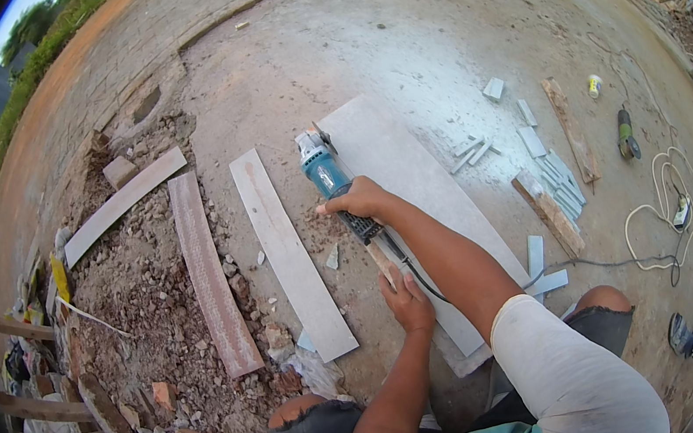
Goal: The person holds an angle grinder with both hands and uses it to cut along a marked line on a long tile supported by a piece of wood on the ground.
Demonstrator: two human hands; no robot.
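Observation:
My right hand (368,199) is wrapped round the body of a teal angle grinder (325,173). The grinder's disc end is at the left edge of a large grey tile slab (412,181), near its far corner. A dark power cord (414,269) trails from the grinder's rear under my right forearm. Lower down, my left hand (408,303) lies with fingers stretched at the slab's left edge, touching the end of a pale narrow strip (382,257). I cannot tell whether that strip is wood or tile.
Long tile strips (292,259) lie to the left, beside rubble (140,290). On the right are tile offcuts (559,182), wooden pieces (548,215), a green grinder (626,134), a small container (595,86) and a coiled cable (673,210). Another person's foot (686,334) shows at right.

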